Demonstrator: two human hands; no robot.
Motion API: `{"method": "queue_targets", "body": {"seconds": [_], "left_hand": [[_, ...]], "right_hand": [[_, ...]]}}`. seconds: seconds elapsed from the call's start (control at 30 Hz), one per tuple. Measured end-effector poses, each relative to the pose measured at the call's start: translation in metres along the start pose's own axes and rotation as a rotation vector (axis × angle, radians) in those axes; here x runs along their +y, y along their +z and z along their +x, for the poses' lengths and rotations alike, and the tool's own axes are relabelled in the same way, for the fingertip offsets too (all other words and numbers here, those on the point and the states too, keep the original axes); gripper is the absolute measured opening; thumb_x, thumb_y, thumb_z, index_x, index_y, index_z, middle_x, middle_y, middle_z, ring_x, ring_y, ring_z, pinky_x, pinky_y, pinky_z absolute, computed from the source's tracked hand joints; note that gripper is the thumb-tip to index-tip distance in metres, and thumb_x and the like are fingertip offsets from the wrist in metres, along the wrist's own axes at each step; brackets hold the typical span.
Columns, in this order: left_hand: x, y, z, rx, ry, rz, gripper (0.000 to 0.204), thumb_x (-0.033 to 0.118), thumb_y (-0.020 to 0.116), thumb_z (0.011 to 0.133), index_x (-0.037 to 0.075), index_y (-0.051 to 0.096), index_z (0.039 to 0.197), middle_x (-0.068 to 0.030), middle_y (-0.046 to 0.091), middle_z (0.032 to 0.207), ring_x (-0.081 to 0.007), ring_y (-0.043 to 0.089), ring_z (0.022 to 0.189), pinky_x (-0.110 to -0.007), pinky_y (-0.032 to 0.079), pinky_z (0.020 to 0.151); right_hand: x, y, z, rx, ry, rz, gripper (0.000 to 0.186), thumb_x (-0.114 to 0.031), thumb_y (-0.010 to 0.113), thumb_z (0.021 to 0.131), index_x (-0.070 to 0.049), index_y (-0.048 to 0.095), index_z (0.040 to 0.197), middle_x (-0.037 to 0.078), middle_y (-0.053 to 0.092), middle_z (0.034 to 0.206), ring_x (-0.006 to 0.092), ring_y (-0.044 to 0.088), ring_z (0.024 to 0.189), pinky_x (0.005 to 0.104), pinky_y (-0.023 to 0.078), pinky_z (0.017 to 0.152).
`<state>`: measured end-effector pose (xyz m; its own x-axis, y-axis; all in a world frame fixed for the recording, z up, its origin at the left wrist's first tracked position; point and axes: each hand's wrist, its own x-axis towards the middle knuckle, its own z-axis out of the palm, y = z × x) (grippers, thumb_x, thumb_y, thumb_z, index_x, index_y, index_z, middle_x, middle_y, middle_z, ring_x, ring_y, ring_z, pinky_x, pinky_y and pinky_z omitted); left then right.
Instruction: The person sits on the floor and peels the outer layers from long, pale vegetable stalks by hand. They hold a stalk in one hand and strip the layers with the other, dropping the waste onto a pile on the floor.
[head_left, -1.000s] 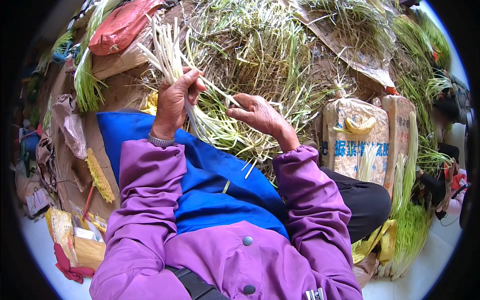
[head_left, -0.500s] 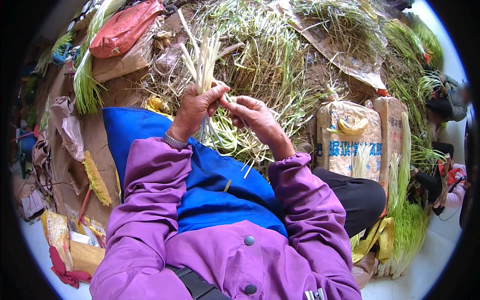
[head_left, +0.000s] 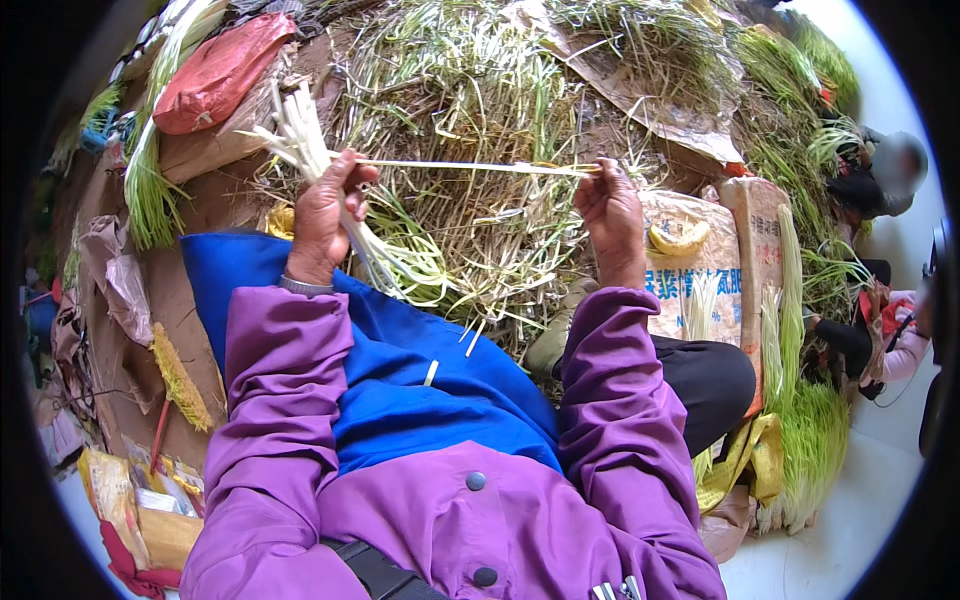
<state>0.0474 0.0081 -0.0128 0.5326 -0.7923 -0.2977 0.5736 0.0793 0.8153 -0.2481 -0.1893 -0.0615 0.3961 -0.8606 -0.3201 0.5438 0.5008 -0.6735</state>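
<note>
Pale stalks (head_left: 306, 135) tilt beside a taut strand (head_left: 470, 166).

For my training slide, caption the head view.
The left hand grips a bundle of pale stalks; one strand stretches straight from there to the right hand, over strewn leaves.

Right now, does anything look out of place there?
Yes, slightly: a short pale strip on the blue cloth looks stray, lying apart from the bundle of pale stalks in the left hand.
</note>
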Motion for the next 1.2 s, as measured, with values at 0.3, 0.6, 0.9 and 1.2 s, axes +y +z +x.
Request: {"method": "queue_targets", "body": {"seconds": [0.3,0.6,0.9,1.2], "left_hand": [[0.013,-0.027,0.014,0.070,0.026,-0.154,0.014,0.024,0.062,0.088,0.011,0.060,0.090,-0.0029,0.066,0.082,-0.0046,0.042,0.051,-0.022,0.036,0.046],[0.027,-0.037,0.013,0.167,0.081,-0.212,0.013,0.023,0.062,0.087,0.011,0.059,0.090,-0.0035,0.066,0.084,-0.0057,0.044,0.051,-0.024,0.036,0.047],[0.007,-0.012,0.008,-0.023,-0.092,-0.167,0.014,0.026,0.061,0.088,0.011,0.060,0.088,-0.0021,0.066,0.081,-0.0057,0.044,0.051,-0.024,0.037,0.048],[-0.001,-0.007,0.002,-0.160,-0.185,-0.124,0.017,0.024,0.057,0.091,0.008,0.061,0.096,-0.0028,0.066,0.079,-0.0071,0.043,0.050,-0.025,0.038,0.047]], "right_hand": [[-0.073,-0.100,0.030,0.347,-0.237,0.105,0.012,-0.018,0.053,0.093,-0.008,0.058,0.094,0.006,0.065,0.082,0.0197,0.065,0.078,0.0392,0.056,0.073],[-0.103,-0.124,0.024,0.542,-0.290,-0.390,0.014,-0.015,0.047,0.093,-0.004,0.056,0.098,0.005,0.063,0.087,0.0193,0.064,0.082,0.0342,0.055,0.072],[0.083,-0.011,0.013,-0.252,0.026,-1.076,0.076,-0.024,0.077,0.073,-0.005,0.037,0.136,0.017,0.045,0.135,0.0289,0.048,0.120,0.0356,0.043,0.097],[0.099,-0.009,0.013,-0.051,0.174,-0.814,0.045,-0.023,0.069,0.082,-0.001,0.054,0.117,0.011,0.067,0.096,0.0124,0.062,0.068,0.0264,0.051,0.061]]}}
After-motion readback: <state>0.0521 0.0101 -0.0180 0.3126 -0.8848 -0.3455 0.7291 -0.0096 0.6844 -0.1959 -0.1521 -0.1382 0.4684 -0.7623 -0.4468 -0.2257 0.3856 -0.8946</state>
